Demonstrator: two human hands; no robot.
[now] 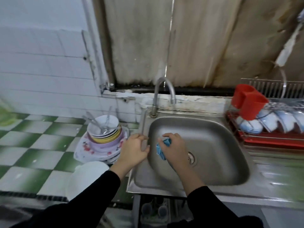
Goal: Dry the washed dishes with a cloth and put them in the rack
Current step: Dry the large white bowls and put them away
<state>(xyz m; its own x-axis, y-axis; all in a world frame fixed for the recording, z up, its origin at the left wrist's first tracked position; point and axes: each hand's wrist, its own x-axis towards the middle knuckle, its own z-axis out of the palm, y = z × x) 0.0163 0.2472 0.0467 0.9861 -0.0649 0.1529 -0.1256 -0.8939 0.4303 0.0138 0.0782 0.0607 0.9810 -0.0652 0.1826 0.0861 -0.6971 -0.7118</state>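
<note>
Blue cloth [159,150] bunched in our right hand [175,149] over the sink [213,145], left hand [134,150] loosely curled and empty at its left rim, we seem between dishes: next, lift one from the stack [105,135] on the left surface [32,145], wipe it, then carry it to the rack [271,137] far right.

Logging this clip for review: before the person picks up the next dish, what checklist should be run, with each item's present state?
1. Cloth in hand: ok, the right hand grips the blue cloth over the sink.
2. Free left hand: ok, it holds nothing.
3. Lifting the top bowl off the dish stack: not ok, spoons stand in it.
4. Room in the dish rack: cannot tell, bowls fill the visible part.
5. Shut faucet: ok, no stream shows.
</note>
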